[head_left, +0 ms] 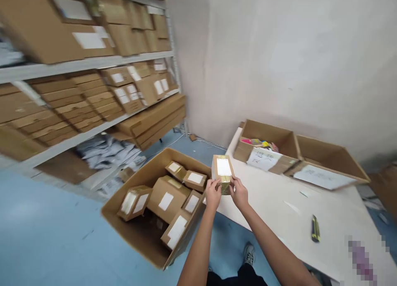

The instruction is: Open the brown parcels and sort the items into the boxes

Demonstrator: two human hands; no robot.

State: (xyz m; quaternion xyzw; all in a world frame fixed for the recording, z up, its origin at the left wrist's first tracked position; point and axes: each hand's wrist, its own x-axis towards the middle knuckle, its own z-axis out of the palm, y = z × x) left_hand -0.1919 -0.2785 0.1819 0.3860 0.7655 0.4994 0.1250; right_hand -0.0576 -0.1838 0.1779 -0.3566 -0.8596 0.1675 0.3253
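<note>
A small taped cardboard parcel (223,170) with a white label on top is held out in front of me by both hands. My left hand (212,193) grips its near left corner and my right hand (239,192) grips its near right corner. The parcel hovers over the left edge of a white table (279,203), just right of a large open carton (136,228) on the floor. Several labelled parcels (167,197) lie inside that carton.
Two open cardboard boxes (269,143) (331,160) stand at the table's far side, each with a paper sheet on its front. A yellow and black utility knife (315,228) lies on the table. Shelves (83,63) stacked with boxes fill the left. The floor is blue.
</note>
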